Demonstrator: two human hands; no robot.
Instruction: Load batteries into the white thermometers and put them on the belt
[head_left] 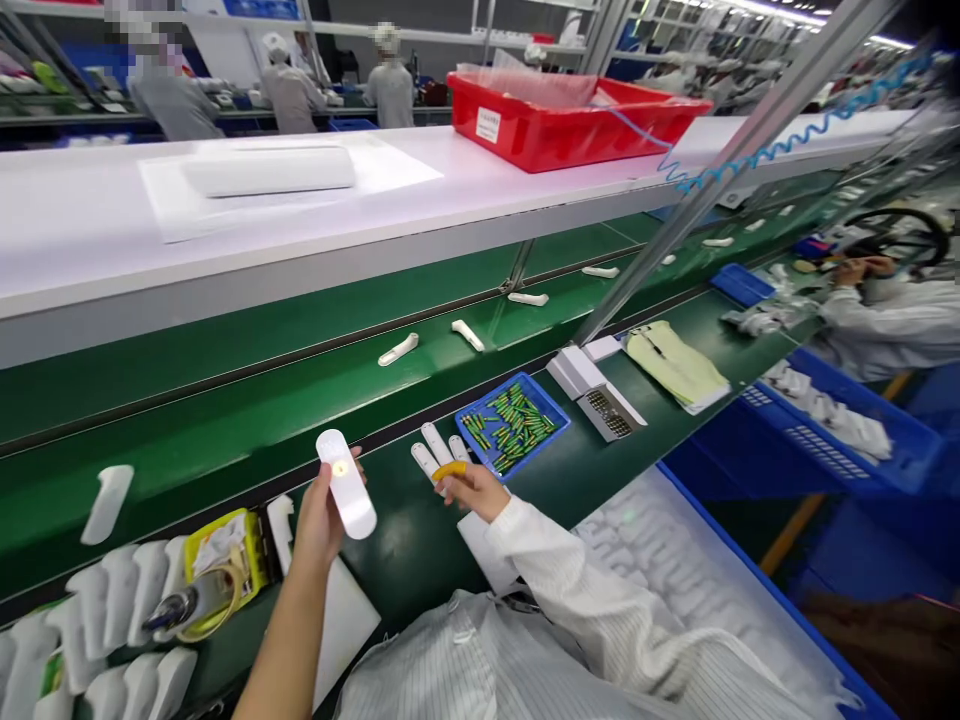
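Note:
My left hand [321, 512] is closed around a long white plastic piece with rounded ends [346, 485], held up above the bench. A small yellowish spot glows near the middle of its face. My right hand [474, 488] is over the bench, a yellow cover [450, 470] on one outstretched finger. Its fingers look loosely apart, with nothing visible held in them. Just beyond the fingertips lie several slim white parts [436, 442]. Beside them a blue tray [559, 432] contains many green batteries [517, 425].
White handle-shaped parts lie along the green conveyor [315, 385]; more stand at lower left near a yellow basket [259, 555]. A metal post [675, 230] rises on the right. Overhead, the shelf [60, 215] bears a red bin [510, 140]. Co-workers sit beyond and to the right.

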